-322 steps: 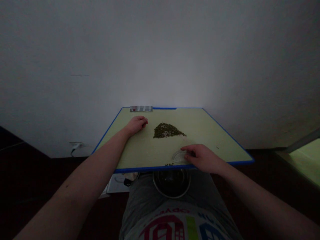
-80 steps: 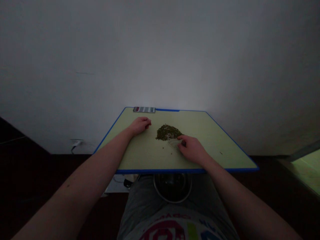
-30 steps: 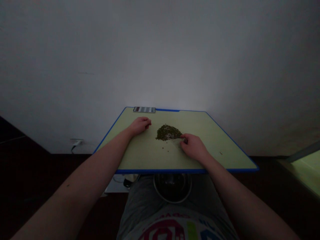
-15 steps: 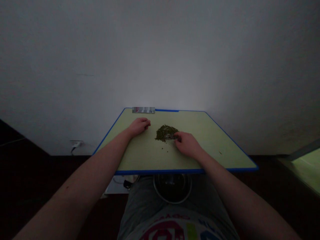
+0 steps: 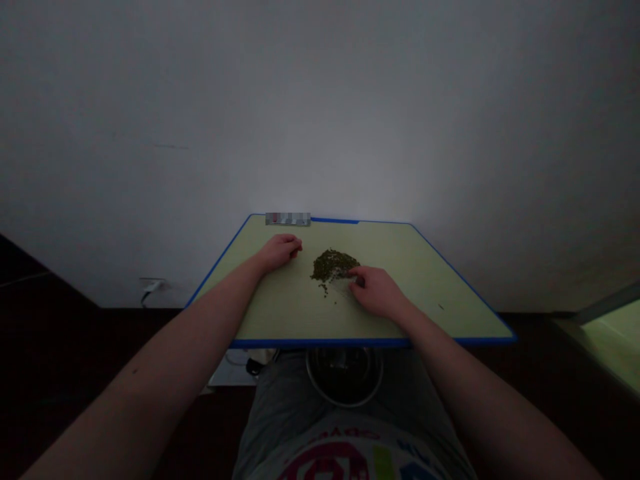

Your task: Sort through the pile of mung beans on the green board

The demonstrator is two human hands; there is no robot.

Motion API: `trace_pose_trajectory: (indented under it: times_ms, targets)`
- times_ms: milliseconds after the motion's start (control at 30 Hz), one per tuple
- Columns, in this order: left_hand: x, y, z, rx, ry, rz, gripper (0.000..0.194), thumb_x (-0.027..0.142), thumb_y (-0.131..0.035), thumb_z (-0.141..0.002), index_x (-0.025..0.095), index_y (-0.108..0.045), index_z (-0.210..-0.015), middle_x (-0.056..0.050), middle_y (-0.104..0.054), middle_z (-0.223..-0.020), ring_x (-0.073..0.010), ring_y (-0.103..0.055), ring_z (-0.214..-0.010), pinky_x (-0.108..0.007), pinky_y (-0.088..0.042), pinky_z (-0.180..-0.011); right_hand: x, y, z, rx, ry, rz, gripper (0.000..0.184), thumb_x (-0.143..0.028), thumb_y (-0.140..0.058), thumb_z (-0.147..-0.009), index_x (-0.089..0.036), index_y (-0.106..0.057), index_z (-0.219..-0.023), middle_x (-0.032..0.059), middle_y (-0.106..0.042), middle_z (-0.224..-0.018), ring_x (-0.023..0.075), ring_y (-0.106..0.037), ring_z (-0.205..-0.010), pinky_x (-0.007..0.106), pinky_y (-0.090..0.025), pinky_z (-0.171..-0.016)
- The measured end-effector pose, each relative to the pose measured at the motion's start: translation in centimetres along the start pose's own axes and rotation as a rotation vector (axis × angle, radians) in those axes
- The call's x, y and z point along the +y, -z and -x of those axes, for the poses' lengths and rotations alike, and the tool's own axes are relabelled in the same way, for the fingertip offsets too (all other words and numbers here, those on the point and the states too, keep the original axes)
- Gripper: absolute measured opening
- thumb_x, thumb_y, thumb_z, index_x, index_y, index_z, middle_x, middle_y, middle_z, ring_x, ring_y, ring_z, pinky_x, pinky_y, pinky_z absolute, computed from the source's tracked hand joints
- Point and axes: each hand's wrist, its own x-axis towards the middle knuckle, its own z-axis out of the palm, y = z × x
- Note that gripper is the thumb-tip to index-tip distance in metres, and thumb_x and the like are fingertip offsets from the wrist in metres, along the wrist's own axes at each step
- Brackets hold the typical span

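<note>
A pile of small green beans, like mung beans [image 5: 326, 264], lies on the middle of a pale table [image 5: 420, 273] with blue edging. My right hand [image 5: 379, 289] pinches a clear semicircular protractor [image 5: 341, 285] at the pile's near right side. The protractor's edge meets the beans; its right end is hidden by my fingers. Several loose beans are scattered just in front of the pile. To the left of the pile my left hand [image 5: 281, 251] rests on the table, its fingers curled closed with nothing visible in them.
Below the table's near edge, a metal bowl [image 5: 345, 403] sits between my legs, its inside dark. A phone [image 5: 288, 219], partly blurred, lies at the back left edge. A small dark sliver [image 5: 441, 307] lies at the right. A wall [image 5: 320, 120] stands behind the table.
From the near edge, my right hand has brought the protractor forward to the pile. Just now it has drawn slightly back, and more beans lie loose in front. My left hand has stayed put.
</note>
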Motion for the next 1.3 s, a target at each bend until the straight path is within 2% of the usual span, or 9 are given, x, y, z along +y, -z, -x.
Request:
trace_pose_trajectory:
  times_ms: [200,467,667,933,1300]
  targets:
    - [0.0,0.0,0.0,0.002,-0.013,0.000,0.028,0.040,-0.045,-0.073,0.014,-0.055,-0.069,0.002,-0.046,-0.051,-0.0068,-0.037,-0.042,-0.021,-0.029,-0.044,-0.5,-0.3,-0.1,0.022,-0.014,0.011,0.033,-0.026,-0.047,-0.078,-0.017,-0.059,-0.106,0.0063,-0.065,-0.086,0.0162,-0.057,-0.074,0.026,-0.038,-0.068]
    - [0.0,0.0,0.0,0.004,-0.007,-0.025,0.029,0.041,-0.044,-0.074,0.014,-0.056,-0.070,0.002,-0.046,-0.050,-0.0077,-0.037,-0.043,-0.022,-0.028,-0.045,0.4,0.0,0.3,0.029,-0.056,-0.004,0.032,-0.026,-0.048,-0.076,-0.018,-0.060,-0.105,0.0040,-0.065,-0.078,0.0151,-0.057,-0.070,0.024,-0.038,-0.065]
    - [-0.2,-0.1,-0.1,0.011,-0.025,-0.016,0.028,0.040,-0.045,-0.073,0.014,-0.055,-0.068,0.002,-0.045,-0.050,-0.0074,-0.037,-0.043,-0.021,-0.029,-0.045,0.9,-0.1,0.0,0.046,-0.099,0.019,0.032,-0.027,-0.048,-0.076,-0.018,-0.061,-0.103,0.0051,-0.066,-0.083,0.0162,-0.058,-0.074,0.025,-0.039,-0.067]
    - [-0.1,0.0,0.0,0.012,-0.027,-0.024,0.028,0.040,-0.045,-0.074,0.014,-0.055,-0.068,0.002,-0.046,-0.051,-0.0072,-0.038,-0.044,-0.022,-0.030,-0.046,0.5,-0.4,-0.8,0.042,-0.034,0.036,0.032,-0.025,-0.048,-0.075,-0.018,-0.061,-0.104,0.0059,-0.066,-0.088,0.0168,-0.059,-0.077,0.025,-0.041,-0.070]
    - [-0.1,0.0,-0.1,0.007,-0.016,-0.027,0.027,0.039,-0.045,-0.073,0.015,-0.055,-0.068,0.003,-0.046,-0.051,-0.0068,-0.037,-0.043,-0.021,-0.029,-0.045,0.0,-0.3,-0.6,-0.034,0.013,0.036,0.033,-0.025,-0.048,-0.077,-0.018,-0.059,-0.108,0.0067,-0.064,-0.100,0.0186,-0.057,-0.090,0.027,-0.040,-0.079]
